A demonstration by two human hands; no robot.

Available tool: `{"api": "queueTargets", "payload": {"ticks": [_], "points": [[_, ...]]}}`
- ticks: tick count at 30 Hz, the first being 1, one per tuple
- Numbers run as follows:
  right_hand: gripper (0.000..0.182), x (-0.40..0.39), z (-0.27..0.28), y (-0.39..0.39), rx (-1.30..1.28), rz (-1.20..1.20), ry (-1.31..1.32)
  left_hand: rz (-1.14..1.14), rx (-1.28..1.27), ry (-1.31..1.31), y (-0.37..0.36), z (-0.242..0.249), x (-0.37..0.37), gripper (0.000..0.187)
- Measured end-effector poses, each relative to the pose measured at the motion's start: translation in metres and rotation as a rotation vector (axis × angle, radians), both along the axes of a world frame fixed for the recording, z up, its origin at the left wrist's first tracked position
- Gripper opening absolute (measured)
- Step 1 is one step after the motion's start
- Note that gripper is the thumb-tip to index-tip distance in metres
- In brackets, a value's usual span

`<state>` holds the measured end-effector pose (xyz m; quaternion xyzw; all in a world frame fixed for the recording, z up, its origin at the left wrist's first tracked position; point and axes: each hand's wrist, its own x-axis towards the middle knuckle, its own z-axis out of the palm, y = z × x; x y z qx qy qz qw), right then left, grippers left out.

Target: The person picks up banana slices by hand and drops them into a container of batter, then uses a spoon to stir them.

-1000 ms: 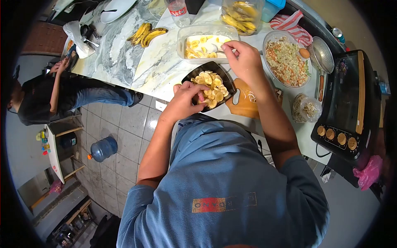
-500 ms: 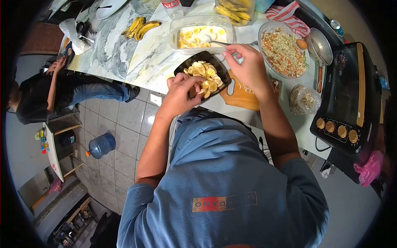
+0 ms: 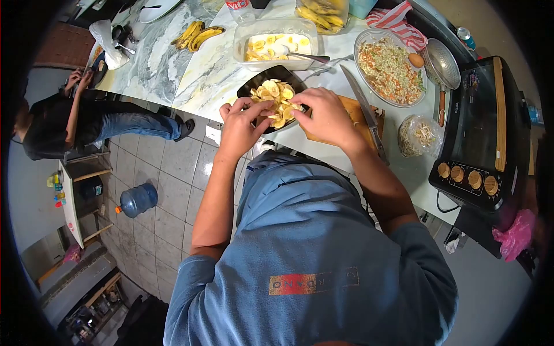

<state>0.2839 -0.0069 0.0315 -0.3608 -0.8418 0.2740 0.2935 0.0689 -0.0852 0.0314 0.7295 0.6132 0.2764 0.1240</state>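
Note:
A dark bowl (image 3: 247,90) of banana slices (image 3: 277,92) stands at the counter's near edge. Over its near side, my left hand (image 3: 243,124) has thumb and fingers curled together around a banana slice. My right hand (image 3: 326,115) comes in from the right, its fingers pinched on a slice at the bowl's rim. Just beyond is a clear plastic container (image 3: 236,51) with banana slices in a white cream and a spoon (image 3: 309,57) resting in it. A large knife (image 3: 363,104) lies across a wooden cutting board (image 3: 332,136) beside my right hand.
A basin of chopped vegetables (image 3: 389,72) with an egg, a strainer (image 3: 441,63), a bag of sprouts (image 3: 418,136) and a toaster oven (image 3: 473,138) fill the right side. Bananas (image 3: 197,37) lie at the back. A person (image 3: 63,124) sits at left; a water jug (image 3: 138,200) lies on the floor.
My right hand has moved left and down from beside the container to the bowl, uncovering the knife and spoon handle. My left hand has shifted slightly left and stays at the slices.

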Motion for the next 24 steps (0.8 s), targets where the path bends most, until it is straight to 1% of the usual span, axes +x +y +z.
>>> {"api": "queueTargets", "payload": {"ticks": [1,2,5,7,11,13,19,21,24], "points": [[0.02,-0.001,-0.002,-0.003,0.062,0.017,-0.044,0.017,0.016,0.0,-0.001,-0.001,0.0,0.037],[0.023,0.0,-0.002,-0.005,-0.023,0.064,-0.086,0.019,0.017,0.0,-0.001,-0.001,-0.001,0.037],[0.024,-0.005,-0.006,-0.007,0.016,0.115,-0.125,0.05,0.02,-0.023,-0.002,-0.002,-0.001,0.036],[0.024,-0.009,-0.008,-0.008,0.012,0.121,-0.122,0.066,0.011,-0.01,-0.001,0.0,-0.002,0.042],[0.023,-0.019,-0.011,-0.008,-0.004,0.122,-0.112,0.089,0.015,0.006,0.0,-0.003,-0.005,0.041],[0.022,-0.023,-0.012,-0.009,-0.027,0.118,-0.114,0.05,-0.012,-0.048,0.0,-0.002,-0.008,0.039],[0.019,-0.029,-0.008,-0.012,-0.029,0.076,-0.169,0.074,-0.034,-0.139,-0.001,0.01,-0.025,0.037],[0.019,-0.031,-0.008,-0.012,-0.022,0.056,-0.192,0.107,-0.017,-0.136,-0.001,0.01,-0.03,0.036],[0.02,-0.037,-0.012,-0.012,0.04,0.058,-0.214,0.176,0.063,-0.208,0.003,0.006,-0.038,0.027]]}}
